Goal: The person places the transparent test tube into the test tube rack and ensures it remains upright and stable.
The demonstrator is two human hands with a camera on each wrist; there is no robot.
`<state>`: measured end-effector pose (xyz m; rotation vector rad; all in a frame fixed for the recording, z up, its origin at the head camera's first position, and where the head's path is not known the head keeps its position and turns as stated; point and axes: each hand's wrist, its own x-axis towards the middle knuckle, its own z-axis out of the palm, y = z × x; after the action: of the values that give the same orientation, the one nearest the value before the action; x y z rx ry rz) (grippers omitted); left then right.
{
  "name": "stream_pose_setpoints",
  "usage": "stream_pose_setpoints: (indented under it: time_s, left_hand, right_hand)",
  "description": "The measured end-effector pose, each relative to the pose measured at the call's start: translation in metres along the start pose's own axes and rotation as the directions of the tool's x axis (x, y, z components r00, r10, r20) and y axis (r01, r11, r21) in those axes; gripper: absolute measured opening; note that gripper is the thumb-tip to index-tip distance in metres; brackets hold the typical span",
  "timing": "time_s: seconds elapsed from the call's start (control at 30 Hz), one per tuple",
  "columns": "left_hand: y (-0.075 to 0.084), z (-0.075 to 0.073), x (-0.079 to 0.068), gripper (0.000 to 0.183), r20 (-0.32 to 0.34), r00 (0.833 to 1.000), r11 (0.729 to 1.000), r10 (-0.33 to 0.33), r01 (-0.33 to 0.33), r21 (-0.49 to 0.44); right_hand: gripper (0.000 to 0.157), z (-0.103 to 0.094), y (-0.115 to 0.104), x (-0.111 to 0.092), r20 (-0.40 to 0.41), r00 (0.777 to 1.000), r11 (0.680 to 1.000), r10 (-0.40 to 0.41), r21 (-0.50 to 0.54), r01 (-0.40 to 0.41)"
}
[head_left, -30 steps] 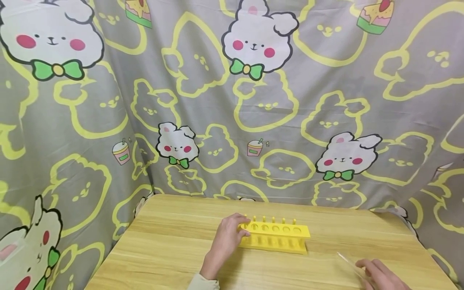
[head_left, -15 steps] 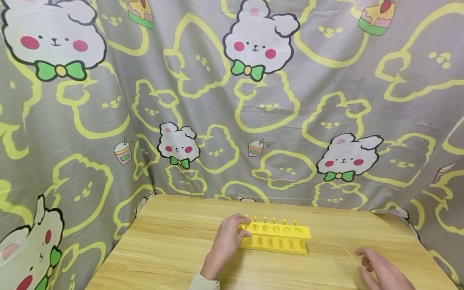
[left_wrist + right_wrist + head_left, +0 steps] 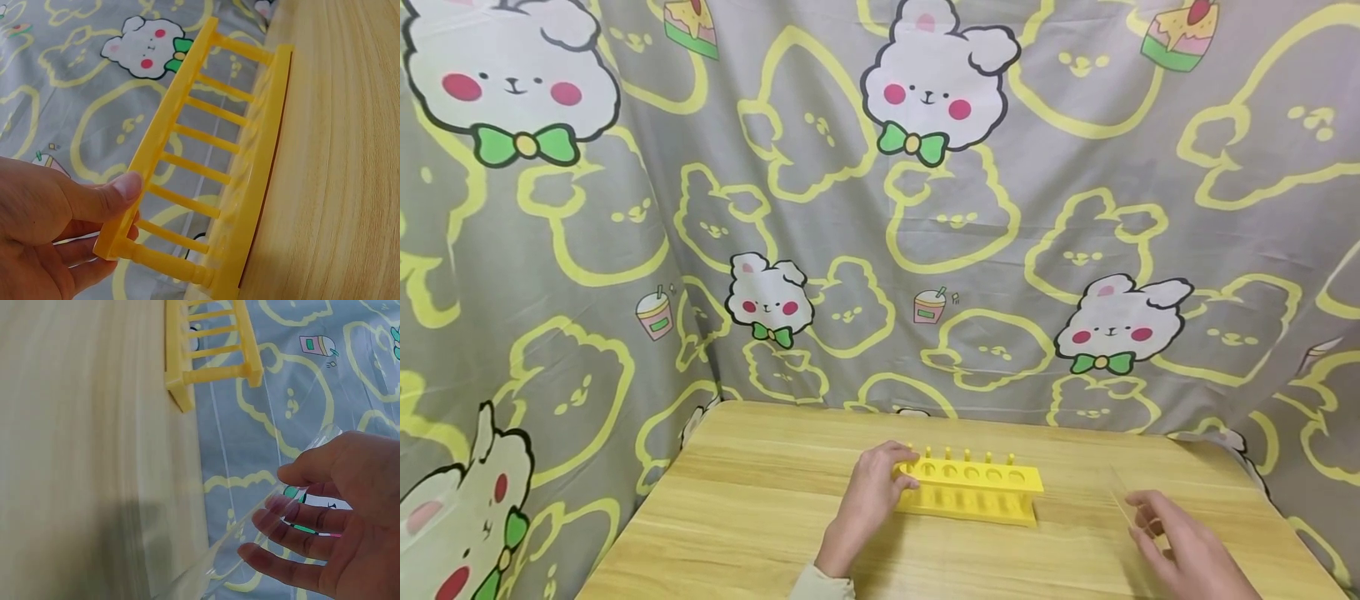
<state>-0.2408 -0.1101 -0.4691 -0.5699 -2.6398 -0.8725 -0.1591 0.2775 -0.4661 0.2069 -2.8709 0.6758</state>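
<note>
A yellow test tube rack (image 3: 966, 492) stands upright on the wooden table, with a row of round holes along its top and several pegs behind them. My left hand (image 3: 872, 492) grips its left end, the thumb (image 3: 128, 187) lying over the top plate and the fingers beneath it in the left wrist view. To the right of the rack, above the table, my right hand (image 3: 1180, 542) pinches a clear test tube (image 3: 215, 565) between thumb and fingertips. The tube is slanted and see-through, its outline faint in the head view.
The wooden table (image 3: 737, 500) reaches back to a grey curtain (image 3: 850, 225) printed with rabbits and yellow outlines. Another stretch of the curtain hangs along the left side. Bare wood lies between the rack and the right hand.
My right hand has moved a little forward over the table with the test tube, whose far end now points farther from me. The left hand and rack have stayed put.
</note>
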Motion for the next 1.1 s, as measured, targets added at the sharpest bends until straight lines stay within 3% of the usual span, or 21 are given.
stream_pose_setpoints:
  time_s: [0.27, 0.8, 1.1]
  left_hand:
    - [0.001, 0.001, 0.000, 0.035, -0.007, 1.000, 1.000, 0.007, -0.007, -0.012]
    - [0.002, 0.001, 0.000, 0.036, -0.010, 1.000, 1.000, 0.006, -0.006, 0.002]
    - [0.002, 0.000, -0.001, 0.036, -0.004, 1.000, 1.000, 0.012, -0.012, -0.005]
  right_hand:
    - [0.029, -0.003, -0.002, 0.009, 0.005, 1.000, 0.998, -0.006, 0.062, 0.006]
    - [0.026, -0.012, -0.003, 0.026, -0.163, 0.984, 0.994, -0.072, 0.073, 0.085]
    - [0.027, -0.015, -0.009, 0.034, -0.224, 0.973, 0.991, -0.062, 0.099, 0.086]
